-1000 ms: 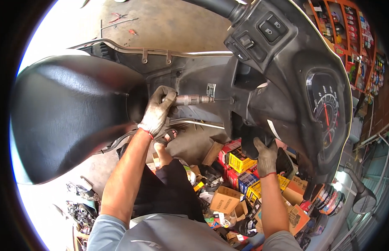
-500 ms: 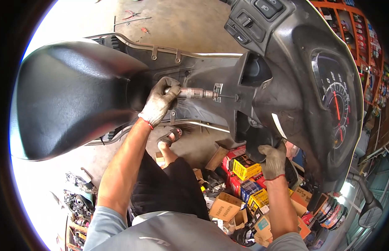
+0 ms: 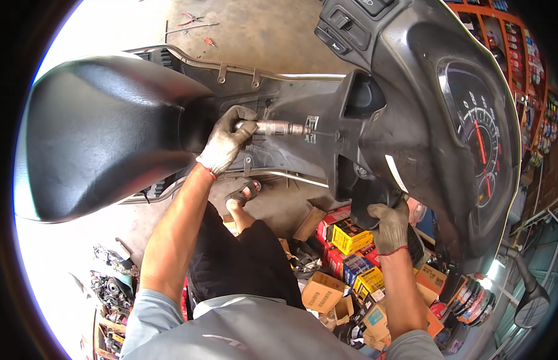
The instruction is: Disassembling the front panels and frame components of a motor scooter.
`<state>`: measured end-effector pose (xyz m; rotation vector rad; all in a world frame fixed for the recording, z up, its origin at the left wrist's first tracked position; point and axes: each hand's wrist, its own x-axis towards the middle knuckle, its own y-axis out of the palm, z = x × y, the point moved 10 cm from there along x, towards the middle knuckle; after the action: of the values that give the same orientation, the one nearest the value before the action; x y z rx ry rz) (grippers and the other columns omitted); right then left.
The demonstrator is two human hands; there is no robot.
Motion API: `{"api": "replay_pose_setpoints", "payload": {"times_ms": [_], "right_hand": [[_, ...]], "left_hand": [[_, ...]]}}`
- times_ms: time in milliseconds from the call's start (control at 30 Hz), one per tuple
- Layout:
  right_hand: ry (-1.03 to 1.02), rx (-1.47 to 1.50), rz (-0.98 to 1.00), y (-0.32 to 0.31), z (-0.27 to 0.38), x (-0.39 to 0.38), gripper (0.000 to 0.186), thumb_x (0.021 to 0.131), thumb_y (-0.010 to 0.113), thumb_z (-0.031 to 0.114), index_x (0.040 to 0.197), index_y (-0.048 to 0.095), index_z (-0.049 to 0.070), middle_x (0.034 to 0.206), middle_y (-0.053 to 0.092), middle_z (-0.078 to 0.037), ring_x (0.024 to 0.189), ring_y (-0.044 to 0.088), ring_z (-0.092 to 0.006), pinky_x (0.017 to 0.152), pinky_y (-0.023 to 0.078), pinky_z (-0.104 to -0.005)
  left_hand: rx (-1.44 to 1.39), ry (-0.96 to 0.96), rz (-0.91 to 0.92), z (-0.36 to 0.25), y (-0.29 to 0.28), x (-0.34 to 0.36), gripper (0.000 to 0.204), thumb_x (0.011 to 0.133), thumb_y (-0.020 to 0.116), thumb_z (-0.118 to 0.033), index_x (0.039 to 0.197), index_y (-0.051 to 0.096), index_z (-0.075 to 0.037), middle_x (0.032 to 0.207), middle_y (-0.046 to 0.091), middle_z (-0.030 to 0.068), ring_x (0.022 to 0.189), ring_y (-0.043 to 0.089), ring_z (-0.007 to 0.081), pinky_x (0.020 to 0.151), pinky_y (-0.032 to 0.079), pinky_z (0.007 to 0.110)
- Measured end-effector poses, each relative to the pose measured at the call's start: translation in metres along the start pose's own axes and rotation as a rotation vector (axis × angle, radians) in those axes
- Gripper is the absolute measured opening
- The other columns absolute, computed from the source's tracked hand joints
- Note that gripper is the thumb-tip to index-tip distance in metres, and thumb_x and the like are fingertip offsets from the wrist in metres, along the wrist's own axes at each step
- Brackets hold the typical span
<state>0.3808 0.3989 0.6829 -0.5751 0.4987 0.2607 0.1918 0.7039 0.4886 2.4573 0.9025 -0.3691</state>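
Note:
My left hand (image 3: 226, 139), in a dirty knitted glove, is closed around a metal screwdriver-like tool (image 3: 277, 128). The tool lies horizontal, its thin shaft reaching a small fastener point (image 3: 337, 136) on the scooter's black inner front panel (image 3: 351, 144). My gloved right hand (image 3: 389, 225) has its fingers curled on a black plastic part (image 3: 369, 201) at the lower edge of that panel; exactly what it grips there is partly hidden. The speedometer (image 3: 478, 144) and a switch cluster (image 3: 345, 27) sit on the handlebar cover to the right and above.
The black seat (image 3: 105, 138) fills the left. The footboard (image 3: 291, 96) spans the middle. Pliers (image 3: 189, 19) and a bar lie on the concrete floor (image 3: 261, 33). Below are piled boxes (image 3: 351, 237), engine parts (image 3: 108, 282) and my sandaled foot (image 3: 244, 195). Orange shelves (image 3: 501, 30) and a mirror (image 3: 531, 306) stand right.
The scooter shifted in view, its seat moving upward, as my viewpoint changed. My left hand keeps the tool on the panel; my right hand stays on the plastic part.

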Motion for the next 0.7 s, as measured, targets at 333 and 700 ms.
{"api": "replay_pose_setpoints", "payload": {"times_ms": [333, 700], "right_hand": [[-0.054, -0.084, -0.052, -0.01, -0.007, 0.004, 0.059, 0.06, 0.069, -0.009, 0.118, 0.056, -0.005, 0.103, 0.063, -0.012, 0.083, 0.064, -0.021, 0.073, 0.055, -0.0302], [0.012, -0.088, -0.173, -0.022, -0.021, 0.003, 0.057, 0.061, 0.071, -0.007, 0.116, 0.053, -0.008, 0.092, 0.064, -0.014, 0.074, 0.063, -0.0203, 0.065, 0.054, -0.0294]], "left_hand": [[-0.057, -0.024, 0.042, -0.004, -0.001, -0.003, 0.018, 0.094, 0.064, -0.015, 0.108, 0.057, -0.006, 0.081, 0.05, -0.0036, 0.068, 0.044, 0.0058, 0.061, 0.039, 0.022], [-0.019, -0.054, -0.005, 0.007, -0.008, 0.004, 0.014, 0.092, 0.064, -0.011, 0.105, 0.06, -0.005, 0.08, 0.057, -0.0003, 0.066, 0.049, 0.0067, 0.059, 0.043, 0.024]]}}
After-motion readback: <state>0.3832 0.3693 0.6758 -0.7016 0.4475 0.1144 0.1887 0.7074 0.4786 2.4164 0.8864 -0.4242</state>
